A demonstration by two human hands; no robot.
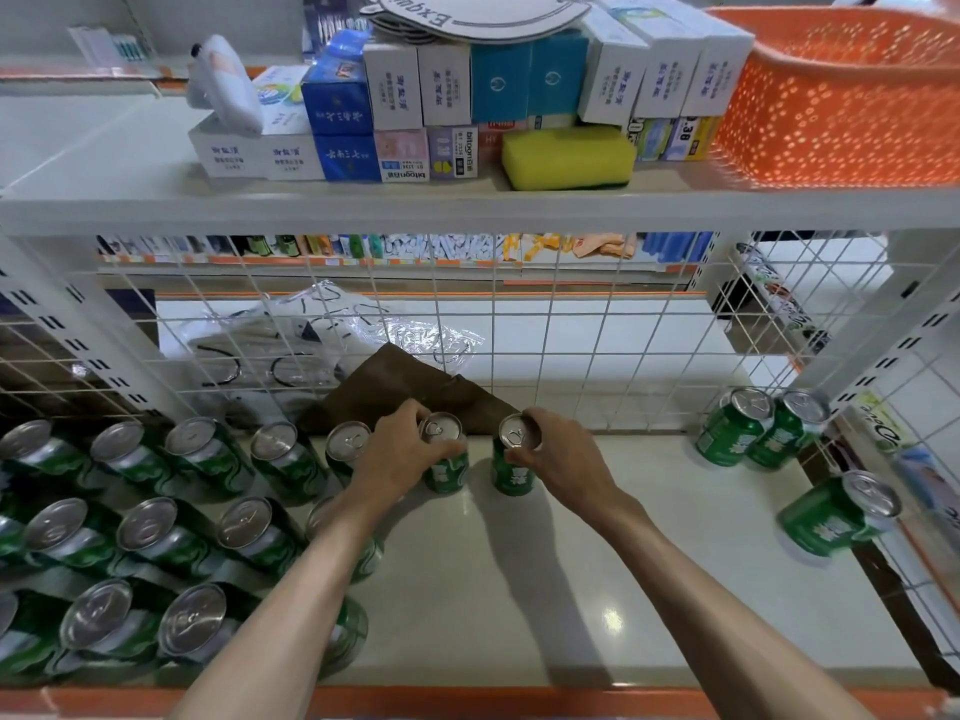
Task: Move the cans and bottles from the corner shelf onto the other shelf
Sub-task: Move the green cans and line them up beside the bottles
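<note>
Two green cans are being held upright on the white lower shelf, close to the wire mesh back. The left-hand can is being gripped by the left hand, whose fingers are being curled around its upper rim from the left side, the silver top being left uncovered. Just to the right, apart from it, the right-hand can is being clasped by the right hand, with the fingers being wrapped over the far edge of its lid and the thumb being pressed against its near side. Both cans are being shown with green bodies, pale lettering and silver pull-tab lids. To the left of the left hand, rows of like cans are being kept standing in a tight block, the nearest just beside the left wrist. Well to the right of the right hand, three more cans are being seen near the shelf's right end.
</note>
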